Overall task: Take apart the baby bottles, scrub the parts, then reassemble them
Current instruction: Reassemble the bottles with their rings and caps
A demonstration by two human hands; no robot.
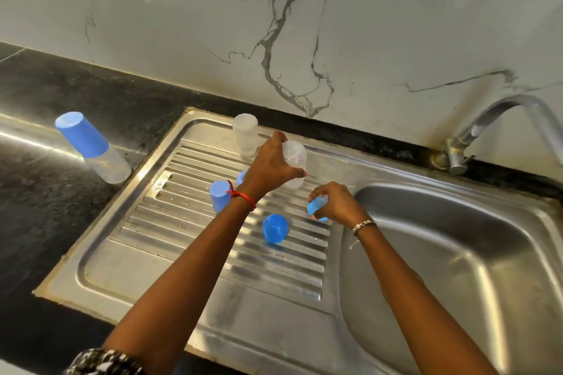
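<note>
Marble-veined wall tiles rise behind a dark stone desk that carries a steel sink unit, its ribbed drainboard on the left and its basin on the right. Over the drainboard the left hand grips a clear bottle body from above, fingers curled round it and the thumb pressed to its lower side; the bottle stands upright, and whether its base touches the ribs cannot be told. Just to the right, near the edge of the basin, the right hand holds a small blue ring cap, fingers curled round it. A red thread is tied at the left wrist and a beaded bracelet sits on the right wrist. Between the two forearms a round blue cap rests on the ribs. Left of the left wrist a blue cover stands on the drainboard, and a smaller blue piece shows partly behind the hand. At the back of the drainboard a second clear bottle body stands upright. Well apart, on the desk to the left, an assembled bottle with a blue cover stands beside the rim of the sink unit. A chrome tap curves over the basin from the back right corner
</note>
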